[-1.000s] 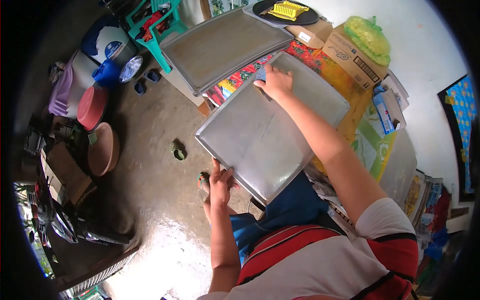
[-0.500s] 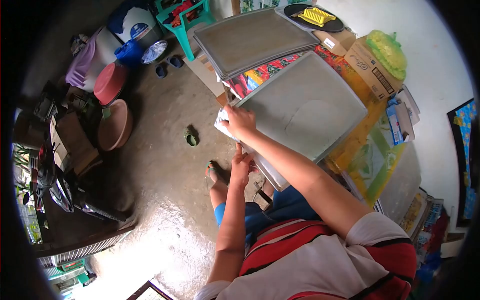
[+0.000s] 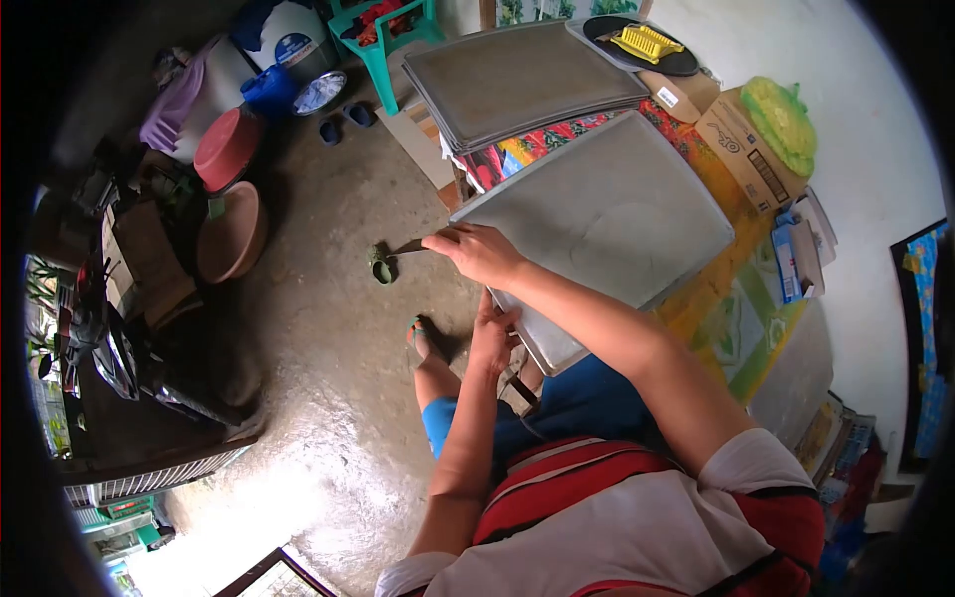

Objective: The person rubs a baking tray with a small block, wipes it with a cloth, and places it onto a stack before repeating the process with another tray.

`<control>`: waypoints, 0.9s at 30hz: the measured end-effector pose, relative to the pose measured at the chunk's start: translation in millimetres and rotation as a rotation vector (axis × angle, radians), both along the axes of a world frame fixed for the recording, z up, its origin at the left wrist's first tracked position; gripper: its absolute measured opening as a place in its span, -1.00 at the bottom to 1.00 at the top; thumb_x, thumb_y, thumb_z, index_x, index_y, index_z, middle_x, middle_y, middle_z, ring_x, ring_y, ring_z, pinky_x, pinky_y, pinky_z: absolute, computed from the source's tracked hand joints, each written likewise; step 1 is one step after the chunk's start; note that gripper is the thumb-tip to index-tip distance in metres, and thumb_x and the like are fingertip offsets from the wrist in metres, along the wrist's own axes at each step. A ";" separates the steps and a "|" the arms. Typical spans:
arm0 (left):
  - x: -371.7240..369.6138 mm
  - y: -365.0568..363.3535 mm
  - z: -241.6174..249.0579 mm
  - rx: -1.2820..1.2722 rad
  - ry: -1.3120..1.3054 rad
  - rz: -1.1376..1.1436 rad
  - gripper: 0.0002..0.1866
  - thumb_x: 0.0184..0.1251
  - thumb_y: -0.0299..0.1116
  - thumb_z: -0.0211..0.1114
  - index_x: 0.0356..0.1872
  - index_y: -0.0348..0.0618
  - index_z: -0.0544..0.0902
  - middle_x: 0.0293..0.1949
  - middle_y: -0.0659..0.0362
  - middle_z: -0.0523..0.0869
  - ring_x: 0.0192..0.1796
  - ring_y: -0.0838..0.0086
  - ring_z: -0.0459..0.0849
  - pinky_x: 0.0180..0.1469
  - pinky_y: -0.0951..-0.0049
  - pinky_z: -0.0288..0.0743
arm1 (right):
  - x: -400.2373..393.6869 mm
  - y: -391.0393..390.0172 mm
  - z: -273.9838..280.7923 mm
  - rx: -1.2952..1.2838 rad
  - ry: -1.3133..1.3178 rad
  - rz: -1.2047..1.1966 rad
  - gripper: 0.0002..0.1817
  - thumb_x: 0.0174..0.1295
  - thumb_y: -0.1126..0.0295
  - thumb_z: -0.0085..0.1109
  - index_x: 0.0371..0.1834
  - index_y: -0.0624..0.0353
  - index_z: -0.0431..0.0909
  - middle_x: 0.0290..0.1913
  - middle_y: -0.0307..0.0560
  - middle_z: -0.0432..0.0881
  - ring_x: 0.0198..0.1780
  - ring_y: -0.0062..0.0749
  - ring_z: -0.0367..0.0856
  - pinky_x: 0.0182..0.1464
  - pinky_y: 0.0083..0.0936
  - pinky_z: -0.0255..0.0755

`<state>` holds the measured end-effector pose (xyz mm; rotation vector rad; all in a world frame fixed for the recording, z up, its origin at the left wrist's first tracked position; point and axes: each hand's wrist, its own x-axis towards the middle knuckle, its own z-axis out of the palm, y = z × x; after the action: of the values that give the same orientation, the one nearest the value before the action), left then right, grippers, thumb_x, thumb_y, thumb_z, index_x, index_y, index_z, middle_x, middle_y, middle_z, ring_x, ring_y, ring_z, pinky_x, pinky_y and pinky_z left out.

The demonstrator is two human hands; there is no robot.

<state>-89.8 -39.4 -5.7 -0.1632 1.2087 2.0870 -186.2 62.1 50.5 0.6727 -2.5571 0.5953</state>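
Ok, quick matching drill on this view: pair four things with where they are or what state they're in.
Things:
1. right hand
2. left hand
3. stack of trays
4. yellow rack

Places or states:
A. lying on a dark round plate at the far end
B. gripping the near edge of the metal tray
C. at the tray's left corner, holding a thin tool
D. piled beyond the tray, over the floral cloth

Pairs: 1-C, 2-B, 3-D, 4-A

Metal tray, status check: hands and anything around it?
Left hand grips the metal tray at its near edge. Right hand at the tray's left corner, holding a thin tool. Stack of trays lies just beyond.
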 end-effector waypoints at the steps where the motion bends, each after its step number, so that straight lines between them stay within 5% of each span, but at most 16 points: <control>1: -1.0 0.5 0.5 0.017 0.011 0.000 -0.24 0.35 -0.57 0.14 0.51 0.23 0.09 0.05 0.14 0.57 -0.06 0.34 0.68 -0.17 0.21 0.71 | 1.7 -0.5 -0.1 -0.002 0.003 0.020 -0.58 0.17 0.53 0.02 0.11 -0.10 0.49 -0.17 -0.17 0.69 -0.12 -0.18 0.69 -0.20 -0.25 0.60; 3: -1.6 -0.6 5.1 0.001 0.009 -0.017 -0.27 0.34 -0.57 0.13 0.49 0.18 0.13 0.04 0.15 0.58 -0.08 0.36 0.69 -0.18 0.25 0.71 | 5.1 4.2 1.1 0.184 -0.190 -0.010 -0.62 0.19 0.51 0.00 0.08 -0.06 0.49 -0.16 -0.14 0.70 -0.13 -0.17 0.69 -0.20 -0.26 0.59; 6: -0.9 -1.0 7.9 -0.005 0.008 0.014 -0.25 0.33 -0.58 0.14 0.50 0.19 0.12 0.03 0.14 0.59 -0.10 0.39 0.69 -0.19 0.29 0.71 | 11.6 3.5 6.9 -0.127 0.036 -0.093 -0.69 0.21 0.45 0.02 0.03 -0.04 0.49 -0.20 -0.04 0.70 -0.19 -0.13 0.70 -0.23 -0.22 0.59; 9: -1.2 1.2 4.8 -0.021 -0.013 -0.003 -0.20 0.30 -0.59 0.16 0.52 0.24 0.10 0.03 0.14 0.60 -0.10 0.38 0.69 -0.21 0.31 0.70 | 8.2 9.6 -2.0 0.072 -0.341 -0.168 -0.76 0.31 0.39 0.01 0.04 0.01 0.44 -0.25 0.09 0.68 -0.24 0.05 0.69 -0.25 -0.08 0.54; 13: 3.7 -1.4 5.1 -0.035 -0.017 0.033 -0.27 0.29 -0.55 0.17 0.48 0.06 0.15 0.02 0.07 0.63 -0.12 0.35 0.70 -0.27 0.33 0.68 | 14.1 29.9 10.1 -0.486 -0.287 -0.459 -0.78 0.47 0.24 -0.10 0.05 0.07 0.35 -0.28 0.25 0.64 -0.22 0.34 0.59 -0.23 0.15 0.41; 14: 6.6 -2.3 8.8 -0.011 -0.047 0.071 -0.28 0.29 -0.55 0.17 0.47 0.02 0.16 0.03 0.07 0.63 -0.10 0.34 0.70 -0.24 0.33 0.67 | 19.2 46.1 13.6 -0.597 -0.377 -0.558 -0.71 0.45 0.23 -0.05 0.12 0.08 0.35 -0.09 0.30 0.62 -0.04 0.29 0.60 -0.06 0.05 0.45; 16: 9.1 -8.4 -1.4 0.117 -0.093 0.080 -0.32 0.28 -0.52 0.15 0.45 -0.11 0.19 0.07 0.06 0.63 0.01 0.31 0.67 -0.14 0.33 0.63 | 15.1 95.8 -40.6 -0.722 -0.008 -0.679 -0.60 0.45 0.21 -0.03 0.23 0.19 0.31 0.12 0.27 0.55 0.16 0.15 0.54 0.17 -0.12 0.40; 18: 19.8 -11.5 -0.2 0.212 -0.127 0.109 -0.33 0.29 -0.51 0.14 0.45 -0.12 0.18 0.15 0.04 0.58 0.09 0.27 0.64 -0.12 0.35 0.62 | 58.3 157.5 9.2 -1.010 -0.389 -0.667 -0.46 0.46 0.22 0.00 0.40 0.25 0.20 0.45 0.10 0.28 0.47 -0.17 0.22 0.43 -0.37 0.11; 23: 53.0 -15.4 29.1 0.098 -0.096 -0.129 -0.06 0.41 -0.51 0.08 0.57 0.47 -0.31 0.33 -0.05 0.39 0.09 0.20 0.64 -0.26 0.23 0.70 | 135.4 320.3 44.9 -0.616 -0.130 -1.090 -0.29 0.21 -0.04 0.27 0.24 0.29 0.37 0.13 0.17 0.59 0.20 0.03 0.55 0.21 -0.20 0.40; 27: 49.2 -10.7 -2.3 0.000 -0.029 -0.107 -0.11 0.43 -0.59 -0.08 0.55 0.43 -0.36 0.20 -0.08 0.50 -0.08 0.14 0.75 -0.26 0.12 0.78 | 179.3 365.6 61.4 -0.030 -0.238 -1.386 -0.26 0.13 -0.10 0.33 0.24 0.20 0.42 0.11 0.17 0.61 0.17 0.06 0.57 0.18 -0.18 0.43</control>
<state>-40.5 -50.1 -8.0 -0.1254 1.1745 1.9855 -6.9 427.7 111.9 -1.1974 -2.4506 0.1853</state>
